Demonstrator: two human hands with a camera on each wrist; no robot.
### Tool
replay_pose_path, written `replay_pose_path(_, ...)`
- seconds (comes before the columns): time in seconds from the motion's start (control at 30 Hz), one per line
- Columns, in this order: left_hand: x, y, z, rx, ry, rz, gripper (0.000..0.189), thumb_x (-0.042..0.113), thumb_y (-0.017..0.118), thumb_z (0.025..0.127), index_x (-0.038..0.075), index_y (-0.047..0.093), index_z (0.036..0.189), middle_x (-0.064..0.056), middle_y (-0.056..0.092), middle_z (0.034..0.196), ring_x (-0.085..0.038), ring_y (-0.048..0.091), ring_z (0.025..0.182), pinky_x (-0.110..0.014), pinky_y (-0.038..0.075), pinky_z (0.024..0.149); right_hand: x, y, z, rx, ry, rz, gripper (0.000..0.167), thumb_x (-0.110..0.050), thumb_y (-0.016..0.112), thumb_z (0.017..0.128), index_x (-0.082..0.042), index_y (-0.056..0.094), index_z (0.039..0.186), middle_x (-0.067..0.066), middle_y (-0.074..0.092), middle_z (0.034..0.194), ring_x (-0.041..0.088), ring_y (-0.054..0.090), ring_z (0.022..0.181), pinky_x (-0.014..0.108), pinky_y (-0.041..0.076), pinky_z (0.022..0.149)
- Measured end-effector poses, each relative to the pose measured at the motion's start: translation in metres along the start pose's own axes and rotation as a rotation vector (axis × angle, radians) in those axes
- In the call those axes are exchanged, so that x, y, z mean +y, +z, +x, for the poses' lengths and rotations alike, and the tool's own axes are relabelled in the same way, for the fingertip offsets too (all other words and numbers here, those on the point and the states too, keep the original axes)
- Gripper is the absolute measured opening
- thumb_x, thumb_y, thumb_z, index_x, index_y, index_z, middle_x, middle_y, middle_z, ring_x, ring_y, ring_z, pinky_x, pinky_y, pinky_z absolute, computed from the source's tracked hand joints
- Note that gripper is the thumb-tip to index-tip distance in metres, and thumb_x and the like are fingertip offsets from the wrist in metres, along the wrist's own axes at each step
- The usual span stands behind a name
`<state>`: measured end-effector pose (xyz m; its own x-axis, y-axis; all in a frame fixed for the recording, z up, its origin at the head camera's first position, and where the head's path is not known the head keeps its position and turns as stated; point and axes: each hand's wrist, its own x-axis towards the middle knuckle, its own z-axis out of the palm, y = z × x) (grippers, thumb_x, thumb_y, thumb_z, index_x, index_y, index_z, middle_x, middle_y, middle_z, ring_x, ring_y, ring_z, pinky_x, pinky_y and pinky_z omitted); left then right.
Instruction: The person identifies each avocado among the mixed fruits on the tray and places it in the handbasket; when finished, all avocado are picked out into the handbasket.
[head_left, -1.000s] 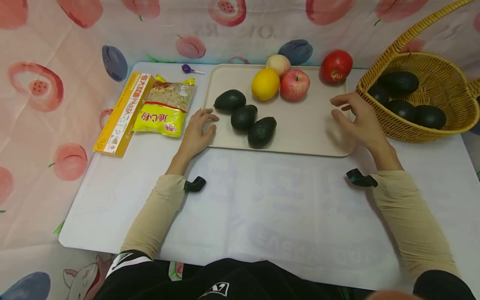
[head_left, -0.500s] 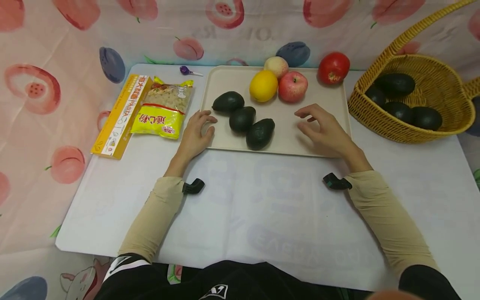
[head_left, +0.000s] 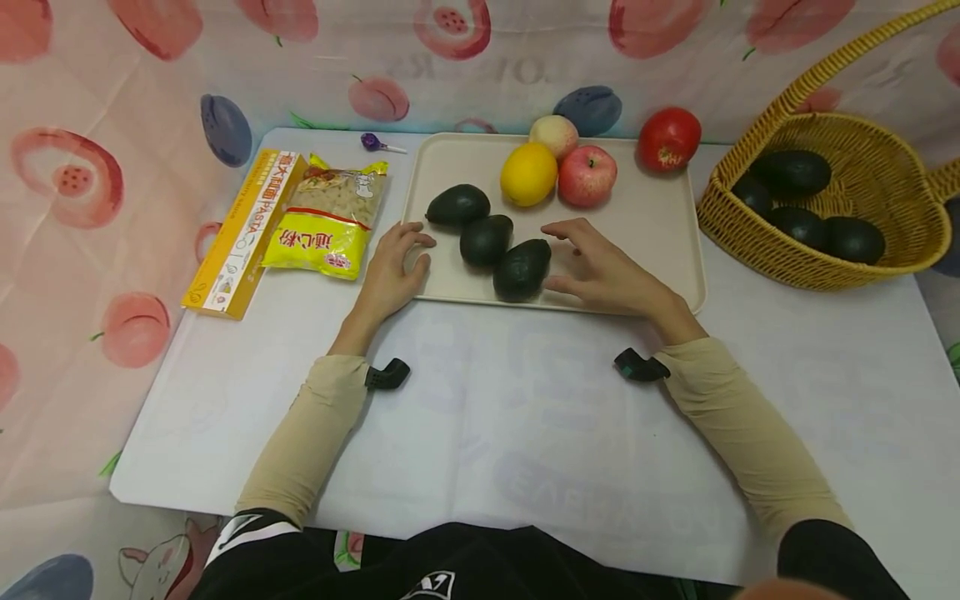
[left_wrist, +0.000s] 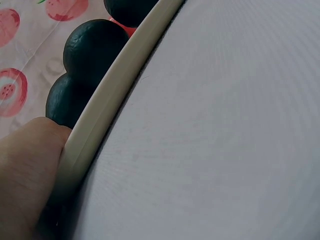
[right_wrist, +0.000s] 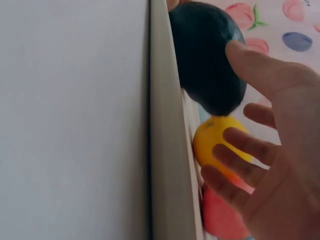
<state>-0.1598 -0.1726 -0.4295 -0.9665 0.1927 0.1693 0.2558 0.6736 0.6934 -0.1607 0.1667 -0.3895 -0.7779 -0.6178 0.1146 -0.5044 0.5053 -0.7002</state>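
Three dark green avocados lie in a slanting row on the beige tray (head_left: 637, 200): a left one (head_left: 458, 205), a middle one (head_left: 486, 240) and a near right one (head_left: 522, 270). My right hand (head_left: 611, 271) is just right of the near avocado, thumb and fingers spread around its side with nothing in the grasp. In the right wrist view the thumb overlaps that avocado (right_wrist: 207, 55). My left hand (head_left: 392, 267) rests at the tray's left edge with relaxed fingers, holding nothing. A lemon (head_left: 528, 174), an apple (head_left: 587, 177) and a peach (head_left: 554, 136) sit at the tray's back.
A wicker basket (head_left: 832, 271) with several avocados stands at the right. A red pomegranate-like fruit (head_left: 669, 139) is at the tray's back right corner. Left of the tray lie a pasta bag (head_left: 326, 217), a yellow pasta box (head_left: 243, 233) and a purple lollipop (head_left: 372, 142).
My right hand has moved left from beside the basket, across the tray, to the near right avocado. My left hand has stayed in place.
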Motion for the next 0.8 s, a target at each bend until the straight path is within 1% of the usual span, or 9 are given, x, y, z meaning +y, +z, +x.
replay_pose_path(0.13,-0.001,0.002,-0.001,0.000,0.001,-0.002,0.021,0.015,0.055,0.091,0.012,0.062,0.111,-0.008,0.047,0.140,-0.029,0.026,0.142,-0.048,0.019,0.118,-0.006,0.006,0.005,-0.032,0.021,-0.017,0.080,-0.044,0.075,0.075,-0.012,0.038,0.139,0.005,0.041,0.138,0.021,0.040,0.127,0.045,0.032,0.112)
replay_pose_path(0.3,0.000,0.003,-0.002,-0.002,0.005,-0.007,0.021,0.015,0.055,0.091,0.012,0.062,0.111,-0.009,0.047,0.140,-0.029,0.026,0.142,-0.049,0.019,0.118,-0.011,0.012,0.008,-0.046,0.036,-0.027,0.085,-0.050,0.075,0.072,-0.014,0.038,0.140,0.001,0.043,0.137,0.018,0.043,0.119,0.040,0.036,0.108)
replay_pose_path(0.5,0.000,0.002,0.000,-0.007,0.014,0.000,0.022,0.015,0.055,0.091,0.012,0.062,0.112,-0.008,0.046,0.141,-0.028,0.026,0.142,-0.047,0.018,0.118,-0.015,0.018,0.009,-0.003,0.023,-0.052,0.085,-0.051,0.077,0.070,-0.015,0.039,0.138,0.001,0.046,0.134,0.015,0.045,0.116,0.035,0.041,0.101)
replay_pose_path(0.63,0.000,0.000,0.001,-0.006,0.023,-0.002,0.022,0.015,0.055,0.091,0.012,0.062,0.112,-0.009,0.047,0.140,-0.028,0.027,0.142,-0.046,0.018,0.119,-0.019,0.022,0.011,0.030,0.025,-0.078,0.085,-0.052,0.077,0.069,-0.014,0.039,0.135,0.003,0.047,0.132,0.017,0.046,0.117,0.037,0.041,0.103)
replay_pose_path(0.7,0.000,0.000,0.001,-0.004,0.018,-0.005,0.022,0.015,0.055,0.091,0.012,0.062,0.112,-0.009,0.047,0.140,-0.029,0.027,0.142,-0.047,0.018,0.118,-0.021,0.023,0.012,0.036,0.031,-0.086,0.085,-0.052,0.077,0.069,-0.014,0.039,0.135,0.003,0.047,0.132,0.017,0.046,0.119,0.038,0.040,0.105)
replay_pose_path(0.8,0.000,-0.001,0.000,0.001,0.011,-0.006,0.022,0.014,0.055,0.091,0.011,0.062,0.112,-0.009,0.047,0.140,-0.029,0.027,0.142,-0.047,0.018,0.118,-0.022,0.025,0.013,0.037,0.029,-0.091,0.084,-0.050,0.077,0.070,-0.013,0.038,0.135,0.003,0.047,0.132,0.017,0.046,0.119,0.038,0.040,0.105)
